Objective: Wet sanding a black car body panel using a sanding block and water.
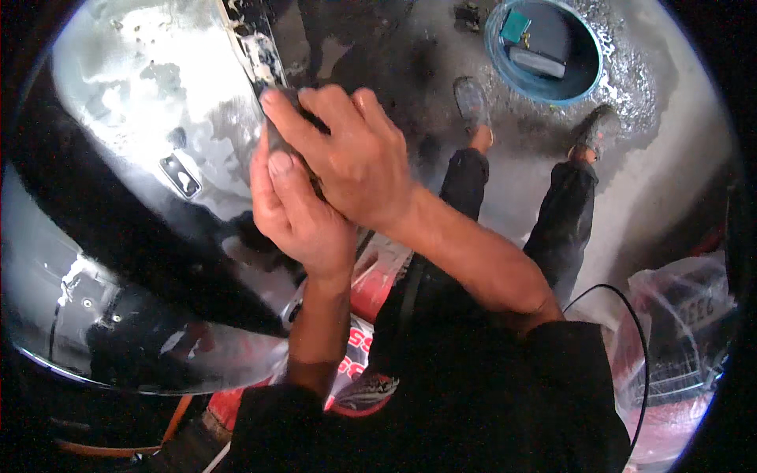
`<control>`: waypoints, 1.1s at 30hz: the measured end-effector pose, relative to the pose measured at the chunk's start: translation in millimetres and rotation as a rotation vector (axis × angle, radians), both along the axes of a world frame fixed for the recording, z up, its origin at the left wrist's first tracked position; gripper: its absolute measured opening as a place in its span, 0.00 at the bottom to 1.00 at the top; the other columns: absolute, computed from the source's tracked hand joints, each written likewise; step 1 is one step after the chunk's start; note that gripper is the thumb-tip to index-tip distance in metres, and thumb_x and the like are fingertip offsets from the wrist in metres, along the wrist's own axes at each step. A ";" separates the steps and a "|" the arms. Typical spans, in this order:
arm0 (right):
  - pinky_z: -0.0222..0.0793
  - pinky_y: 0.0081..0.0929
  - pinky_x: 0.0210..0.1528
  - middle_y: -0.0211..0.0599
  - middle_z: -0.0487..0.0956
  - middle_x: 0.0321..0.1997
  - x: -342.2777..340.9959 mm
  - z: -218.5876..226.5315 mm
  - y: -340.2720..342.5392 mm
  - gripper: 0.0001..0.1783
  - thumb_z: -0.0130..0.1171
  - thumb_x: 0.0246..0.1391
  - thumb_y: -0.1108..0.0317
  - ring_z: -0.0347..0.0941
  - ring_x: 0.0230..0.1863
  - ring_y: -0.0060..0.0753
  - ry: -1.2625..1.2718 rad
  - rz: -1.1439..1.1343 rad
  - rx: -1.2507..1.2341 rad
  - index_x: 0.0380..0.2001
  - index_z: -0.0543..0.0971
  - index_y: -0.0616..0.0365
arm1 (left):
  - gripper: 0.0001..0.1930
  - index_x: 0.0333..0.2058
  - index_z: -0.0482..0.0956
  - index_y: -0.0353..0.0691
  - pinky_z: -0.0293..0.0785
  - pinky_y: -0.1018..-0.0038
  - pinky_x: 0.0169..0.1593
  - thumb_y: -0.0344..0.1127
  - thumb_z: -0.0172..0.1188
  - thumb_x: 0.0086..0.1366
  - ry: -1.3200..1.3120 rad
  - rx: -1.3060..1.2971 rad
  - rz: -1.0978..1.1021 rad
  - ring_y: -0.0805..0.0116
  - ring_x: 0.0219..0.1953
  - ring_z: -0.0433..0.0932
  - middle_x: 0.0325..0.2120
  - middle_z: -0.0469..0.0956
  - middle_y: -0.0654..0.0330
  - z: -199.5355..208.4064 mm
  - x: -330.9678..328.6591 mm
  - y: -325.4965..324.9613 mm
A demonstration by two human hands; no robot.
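Wet grey floor [623, 229] is stretching under the person's legs, its upper part shining with water. On the left a glossy panel [130, 94] is curving toward the lower edge, bearing white suds and one small oblong slot [180, 175]; one dark strip [256, 47], also smeared with suds, is running along its right edge. At the upper right one round blue tub [552, 100] is standing on the floor, holding two things: a green block [516, 26] and a pale grey block [538, 62]. Two shoes [471, 102] are resting near the tub, set apart. At the lower right clear plastic [643, 303] is covering something dark, with one black cable [644, 347] looping beside it. Two hands are meeting by the panel's right edge: the right hand [359, 158] and left hand [303, 213] are gripping one dark piece [277, 142] between them, fingers narrow around it and hiding its full shape.
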State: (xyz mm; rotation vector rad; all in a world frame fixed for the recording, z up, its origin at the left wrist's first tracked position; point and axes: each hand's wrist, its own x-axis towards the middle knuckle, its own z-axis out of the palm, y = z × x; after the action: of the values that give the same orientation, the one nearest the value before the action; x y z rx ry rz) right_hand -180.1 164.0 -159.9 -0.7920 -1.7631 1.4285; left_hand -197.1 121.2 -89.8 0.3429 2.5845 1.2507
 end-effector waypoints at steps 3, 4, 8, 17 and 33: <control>0.69 0.41 0.33 0.34 0.72 0.38 -6.1 5.8 7.7 0.28 0.62 0.55 0.53 0.69 0.36 0.45 -0.049 -0.025 0.037 0.59 0.79 0.47 | 0.21 0.62 0.73 0.24 0.74 0.73 0.52 0.34 0.43 0.81 0.001 0.023 -0.058 0.71 0.49 0.78 0.50 0.80 0.55 6.7 -9.2 10.6; 0.69 0.41 0.33 0.34 0.72 0.38 -3.0 7.0 6.5 0.28 0.62 0.55 0.53 0.69 0.36 0.45 -0.054 -0.020 0.032 0.59 0.79 0.47 | 0.21 0.62 0.73 0.24 0.74 0.73 0.52 0.34 0.43 0.81 -0.004 0.019 -0.053 0.71 0.49 0.78 0.50 0.80 0.55 8.5 -5.7 9.2; 0.69 0.41 0.33 0.35 0.72 0.38 0.8 -2.7 4.5 0.29 0.63 0.54 0.54 0.69 0.36 0.45 -0.015 0.013 0.018 0.59 0.77 0.49 | 0.22 0.63 0.72 0.24 0.74 0.74 0.50 0.35 0.43 0.81 -0.043 0.080 -0.031 0.72 0.47 0.78 0.48 0.80 0.57 -3.2 -5.5 13.1; 0.69 0.31 0.37 0.32 0.75 0.41 8.4 6.1 10.2 0.26 0.62 0.57 0.60 0.68 0.36 0.38 -0.040 0.018 0.013 0.60 0.81 0.48 | 0.24 0.66 0.68 0.24 0.71 0.78 0.46 0.36 0.43 0.81 -0.065 0.138 0.035 0.79 0.40 0.74 0.40 0.78 0.62 -0.9 7.7 15.6; 0.68 0.41 0.34 0.36 0.72 0.38 -6.2 -2.4 14.6 0.29 0.63 0.52 0.56 0.68 0.36 0.45 0.018 -0.021 0.057 0.58 0.79 0.50 | 0.23 0.66 0.68 0.26 0.72 0.78 0.45 0.36 0.42 0.81 -0.068 0.125 -0.077 0.77 0.42 0.76 0.44 0.79 0.60 -1.5 -6.2 17.1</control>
State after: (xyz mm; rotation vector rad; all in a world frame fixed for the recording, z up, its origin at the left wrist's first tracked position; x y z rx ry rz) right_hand -186.3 178.6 -162.3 -0.7637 -1.7687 1.3616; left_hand -203.4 138.3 -91.3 0.4129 2.4189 1.3754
